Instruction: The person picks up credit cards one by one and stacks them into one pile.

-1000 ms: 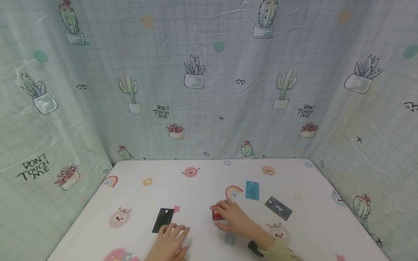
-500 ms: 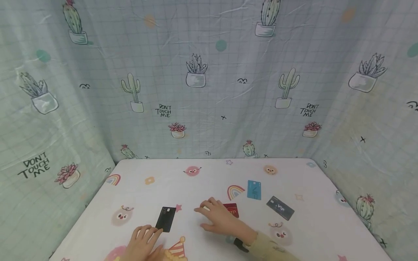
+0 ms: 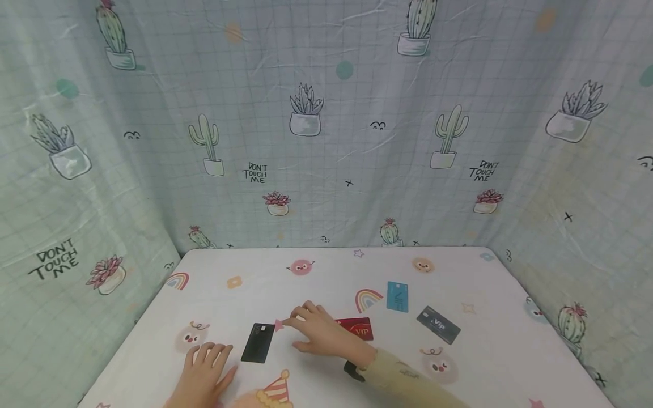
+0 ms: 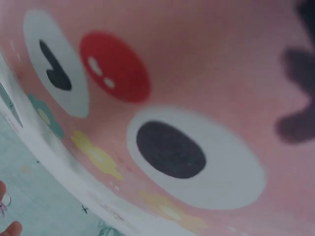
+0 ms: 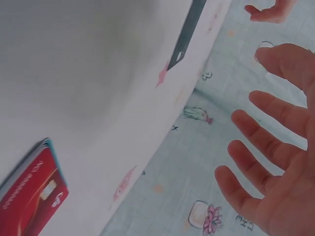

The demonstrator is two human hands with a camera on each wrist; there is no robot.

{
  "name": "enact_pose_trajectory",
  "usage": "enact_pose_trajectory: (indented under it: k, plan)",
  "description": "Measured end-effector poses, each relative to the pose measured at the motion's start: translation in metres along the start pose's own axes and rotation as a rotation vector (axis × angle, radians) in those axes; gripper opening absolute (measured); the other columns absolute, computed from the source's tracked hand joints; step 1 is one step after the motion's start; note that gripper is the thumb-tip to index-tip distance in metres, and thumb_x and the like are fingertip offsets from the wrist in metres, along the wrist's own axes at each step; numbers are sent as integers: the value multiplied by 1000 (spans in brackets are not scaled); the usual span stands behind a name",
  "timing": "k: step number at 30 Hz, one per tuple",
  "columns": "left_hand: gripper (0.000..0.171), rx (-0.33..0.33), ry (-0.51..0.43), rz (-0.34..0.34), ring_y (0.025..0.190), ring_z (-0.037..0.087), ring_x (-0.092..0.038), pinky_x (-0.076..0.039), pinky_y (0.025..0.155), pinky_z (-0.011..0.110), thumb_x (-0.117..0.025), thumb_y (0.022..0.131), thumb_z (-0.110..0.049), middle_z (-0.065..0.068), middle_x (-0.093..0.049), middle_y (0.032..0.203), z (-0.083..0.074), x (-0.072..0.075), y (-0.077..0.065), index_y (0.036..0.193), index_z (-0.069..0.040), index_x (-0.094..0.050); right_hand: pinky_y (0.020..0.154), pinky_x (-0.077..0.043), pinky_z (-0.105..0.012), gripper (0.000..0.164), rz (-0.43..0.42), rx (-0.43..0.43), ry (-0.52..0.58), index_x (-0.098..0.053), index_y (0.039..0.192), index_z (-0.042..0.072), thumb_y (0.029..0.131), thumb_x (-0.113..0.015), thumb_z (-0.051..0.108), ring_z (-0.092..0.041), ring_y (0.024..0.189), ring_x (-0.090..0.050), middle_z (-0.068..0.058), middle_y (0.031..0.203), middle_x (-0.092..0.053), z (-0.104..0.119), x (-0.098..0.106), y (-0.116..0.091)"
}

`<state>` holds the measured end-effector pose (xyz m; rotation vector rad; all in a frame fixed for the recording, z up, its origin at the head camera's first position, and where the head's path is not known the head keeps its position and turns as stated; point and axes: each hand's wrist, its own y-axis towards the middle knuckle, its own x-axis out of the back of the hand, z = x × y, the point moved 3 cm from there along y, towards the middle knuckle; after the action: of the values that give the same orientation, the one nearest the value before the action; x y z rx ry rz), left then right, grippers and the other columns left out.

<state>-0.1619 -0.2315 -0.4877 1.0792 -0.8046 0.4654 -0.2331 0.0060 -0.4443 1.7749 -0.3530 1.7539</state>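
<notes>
A black card (image 3: 257, 343) lies on the white table between my two hands. My right hand (image 3: 318, 333), fingers spread and holding nothing, hovers just right of it; the right wrist view shows those fingers (image 5: 266, 162) loosely bent. Behind that wrist a red VIP card (image 3: 361, 328) is partly hidden. In the right wrist view the red card (image 5: 37, 194) tops a small stack with other card edges below. My left hand (image 3: 201, 374) is left of the black card, fingers apart and holding nothing; its fingertips barely enter the left wrist view's corner.
A blue VIP card (image 3: 397, 297) and a dark grey VIP card (image 3: 439, 325) lie apart on the right side. A patterned cloth (image 3: 326, 158) hangs behind the table (image 3: 326, 283) and along both sides. Part of a black wrist strap (image 3: 353, 371) shows under the right sleeve.
My right hand has left the red card and moved left toward the black card. My left hand has drawn back leftward from the black card, which stays on the table.
</notes>
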Motion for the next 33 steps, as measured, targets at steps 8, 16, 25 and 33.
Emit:
enact_pose_trajectory:
  k: [8, 16, 25, 33]
  plan:
    - [50, 40, -54, 32, 88, 28, -48, -33, 77, 50, -55, 78, -46, 8, -57, 90, 7, -5, 7, 104, -3, -57, 80, -40, -22, 44, 4, 42, -30, -51, 122, 26, 80, -63, 36, -9, 100, -41, 6, 115, -53, 3, -1, 24]
    - [60, 110, -35, 133, 91, 29, -47, -32, 77, 51, -69, 65, -44, 8, -57, 92, 11, -16, 17, 108, -3, -57, 82, -41, -23, 41, 53, 30, -30, -54, 120, 26, 81, -62, 36, -10, 100, -40, 7, 117, -52, 2, -10, 42]
    - [69, 125, -34, 195, 94, 29, -44, -28, 79, 52, -65, 66, -54, 8, -54, 97, 11, -28, 22, 111, -2, -55, 79, -40, -22, 41, 78, 24, -89, -53, 121, 26, 82, -61, 34, -10, 100, -40, 8, 119, -51, -1, -18, 55]
    - [73, 129, -35, 243, 96, 31, -43, -27, 81, 56, -61, 67, -61, 10, -52, 97, 9, -41, 22, 110, -1, -56, 79, -40, -25, 47, 112, 33, -178, -45, 128, 28, 84, -58, 37, -11, 103, -41, 8, 130, -44, -2, -27, 67]
